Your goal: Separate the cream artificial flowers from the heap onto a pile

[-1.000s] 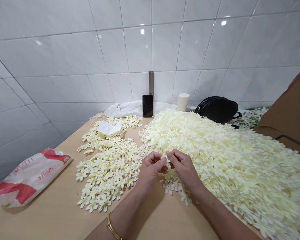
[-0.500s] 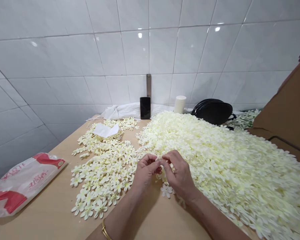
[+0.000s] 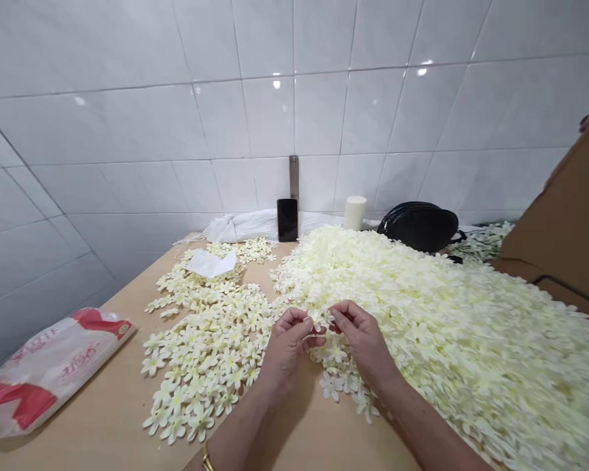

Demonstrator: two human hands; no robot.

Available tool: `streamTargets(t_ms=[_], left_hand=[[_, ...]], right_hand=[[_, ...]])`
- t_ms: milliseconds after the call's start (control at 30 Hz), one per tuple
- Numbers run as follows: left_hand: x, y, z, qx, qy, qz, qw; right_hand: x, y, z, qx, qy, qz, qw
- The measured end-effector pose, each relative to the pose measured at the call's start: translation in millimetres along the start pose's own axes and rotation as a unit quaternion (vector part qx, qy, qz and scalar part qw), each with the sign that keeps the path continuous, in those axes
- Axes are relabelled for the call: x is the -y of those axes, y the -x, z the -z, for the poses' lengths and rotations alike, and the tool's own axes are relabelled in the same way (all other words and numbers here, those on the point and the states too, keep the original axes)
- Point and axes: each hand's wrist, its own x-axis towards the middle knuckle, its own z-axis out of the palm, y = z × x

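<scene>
My left hand (image 3: 285, 347) pinches a small cream-white artificial flower (image 3: 319, 318) between thumb and fingers. At the flower's right edge, the thumb and forefinger of my right hand (image 3: 368, 343) are closed on its petals. Both hands are above the near left edge of a large heap of similar loose flowers (image 3: 412, 307). A few single blossoms (image 3: 330, 385) lie on the table just below my hands. To the left of my left hand spreads a flatter group of flowers with yellowish centres (image 3: 211, 356).
A red-and-white plastic packet (image 3: 53, 373) lies at the table's left. White paper (image 3: 211, 263) rests on the left flowers. Along the tiled wall are a phone (image 3: 287, 220), a white cylinder (image 3: 355, 213) and a black bag (image 3: 419, 227). A cardboard box (image 3: 564, 222) stands at right.
My hands have drawn slightly apart, so the flower between them now shows. More blossoms are visible below my right hand. The view has tilted up a little.
</scene>
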Motion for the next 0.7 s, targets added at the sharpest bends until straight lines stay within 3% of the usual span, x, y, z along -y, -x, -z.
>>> streamTargets(t_ms=[167, 333, 467, 567, 700], left_hand=[[-5.2, 1.7, -1.8, -0.020, 0.023, 0.040, 0.999], [-7.9, 5.0, -5.1, -0.001, 0.004, 0.050, 0.999], [-4.1, 4.9, -4.7, -0.017, -0.086, 0.043, 0.995], [-0.9, 3.6, -2.4, -0.014, -0.131, 0.011, 0.991], [0.7, 2.5, -0.1, -0.029, -0.161, -0.025, 0.986]], right_hand=[[2.1, 1.0, 1.1, 0.000, 0.045, 0.017, 0.999], [5.2, 6.2, -1.0, -0.035, 0.217, 0.156, 0.963], [5.7, 10.0, -3.7, -0.006, 0.279, 0.256, 0.926], [5.7, 9.9, -4.1, 0.005, 0.273, 0.252, 0.928], [5.6, 7.5, -3.0, -0.013, 0.244, 0.190, 0.951]])
